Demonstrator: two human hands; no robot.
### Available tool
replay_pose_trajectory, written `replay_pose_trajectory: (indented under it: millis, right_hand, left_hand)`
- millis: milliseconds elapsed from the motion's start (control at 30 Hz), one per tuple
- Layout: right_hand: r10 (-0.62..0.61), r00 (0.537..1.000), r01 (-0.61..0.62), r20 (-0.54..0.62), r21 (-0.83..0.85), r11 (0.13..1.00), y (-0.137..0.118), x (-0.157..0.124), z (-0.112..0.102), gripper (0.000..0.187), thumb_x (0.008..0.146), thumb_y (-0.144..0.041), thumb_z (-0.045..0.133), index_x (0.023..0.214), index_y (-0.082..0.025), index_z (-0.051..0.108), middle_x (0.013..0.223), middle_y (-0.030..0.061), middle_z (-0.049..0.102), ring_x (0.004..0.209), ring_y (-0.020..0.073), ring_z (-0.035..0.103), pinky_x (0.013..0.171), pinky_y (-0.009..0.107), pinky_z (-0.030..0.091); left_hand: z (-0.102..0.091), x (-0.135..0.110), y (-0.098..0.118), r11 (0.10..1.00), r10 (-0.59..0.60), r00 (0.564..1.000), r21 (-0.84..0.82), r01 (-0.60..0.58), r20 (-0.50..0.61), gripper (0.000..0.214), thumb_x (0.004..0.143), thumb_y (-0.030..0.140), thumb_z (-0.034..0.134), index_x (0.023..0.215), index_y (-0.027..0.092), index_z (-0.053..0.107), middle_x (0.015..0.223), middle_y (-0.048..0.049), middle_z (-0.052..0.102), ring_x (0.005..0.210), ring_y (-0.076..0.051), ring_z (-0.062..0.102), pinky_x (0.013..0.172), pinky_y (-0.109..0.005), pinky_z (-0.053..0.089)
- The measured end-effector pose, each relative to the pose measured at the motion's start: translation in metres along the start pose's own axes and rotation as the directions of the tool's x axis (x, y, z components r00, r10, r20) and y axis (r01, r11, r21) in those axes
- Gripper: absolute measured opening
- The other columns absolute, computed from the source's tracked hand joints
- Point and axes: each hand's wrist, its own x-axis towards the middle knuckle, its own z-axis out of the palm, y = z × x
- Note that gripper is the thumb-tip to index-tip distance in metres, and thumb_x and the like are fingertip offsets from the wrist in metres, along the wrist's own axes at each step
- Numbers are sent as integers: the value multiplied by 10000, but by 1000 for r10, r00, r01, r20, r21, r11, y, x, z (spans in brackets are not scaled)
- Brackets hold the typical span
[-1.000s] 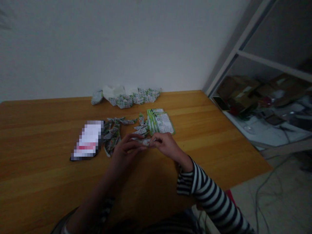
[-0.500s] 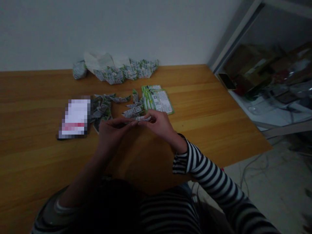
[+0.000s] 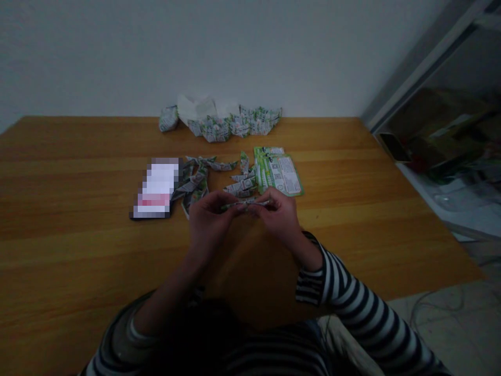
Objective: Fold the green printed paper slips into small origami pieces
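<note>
The flat packet [image 3: 155, 188] is pixelated; fingers [image 3: 274, 204] hide part of the folded strip [image 3: 246, 204].

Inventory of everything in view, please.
wooden table: 1, honey brown, fills the lower frame
wall: 1, off-white, behind the table
crumpled printed paper: 1 heap, white and green, at the table's far edge
paper wad: 1, green and white, left of the heap
folded paper pieces: several, exact count unclear, grey-green, mid-table
printed cards: small stack, green and white, right of the pieces
pixelated rectangular item: 1, white and pink with dark edge, left of the pieces
cardboard boxes: at least 1, brown, on shelving at right
cables: grey, on the floor at right
folded paper strip: 1, grey-green, between the hands
left hand: 1, pinching the strip
right hand: 1, pinching the strip
sleeves: 2, dark-and-white striped
</note>
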Motion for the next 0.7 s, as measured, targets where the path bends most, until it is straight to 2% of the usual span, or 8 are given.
replay_pose_trajectory:
  millis: [100,200,267,433,600,700]
  right_hand:
    - [25,1000,-25,-11,8,1000,2,2,2,148,787,-225,721,737,-219,581,644,-43,624,566,122,612,520,230,495]
    - [35,999,-36,-19,-23,999,5,4,3,133,798,-201,698,744,-223,579,658,-41,624,569,121,601,520,229,483]
    - [29,1000,-29,-8,-22,999,7,4,3,121,800,-197,694,751,-225,587,666,-40,624,572,123,596,521,231,477]
    - [-33,999,32,-17,-46,998,9,2,1,124,797,-175,695,731,-220,600,650,-43,624,578,123,603,536,230,464]
    - [-2,999,-4,-47,-108,994,8,0,0,89,794,-202,682,741,-221,614,649,-32,641,580,143,621,557,255,487]
    - [-41,998,35,-40,-149,988,8,-2,0,67,802,-208,668,752,-230,629,686,-14,667,636,163,648,621,283,523]
  left_hand:
    - [2,0,-2,1000,1,1000,23,-2,13,165,685,262,793,792,182,696,767,-10,725,693,-156,676,636,-245,551]
    - [0,0,-7,999,-15,993,37,11,119,237,740,276,751,961,195,718,880,-36,753,755,-180,699,668,-268,562]
    - [-2,1,-9,999,-19,983,52,9,185,254,763,274,727,1004,194,728,944,-53,764,821,-203,710,717,-290,566]
    - [-6,4,-11,987,-5,968,156,-35,252,203,780,239,699,971,193,752,955,-54,778,876,-217,712,812,-313,540]
    - [-7,2,-16,970,22,966,230,-84,259,133,823,255,648,871,188,753,789,-28,760,704,-180,676,660,-261,498]
    - [-8,1,-16,968,1,967,241,-64,254,134,830,232,621,800,177,740,679,-10,724,616,-161,642,576,-236,448]
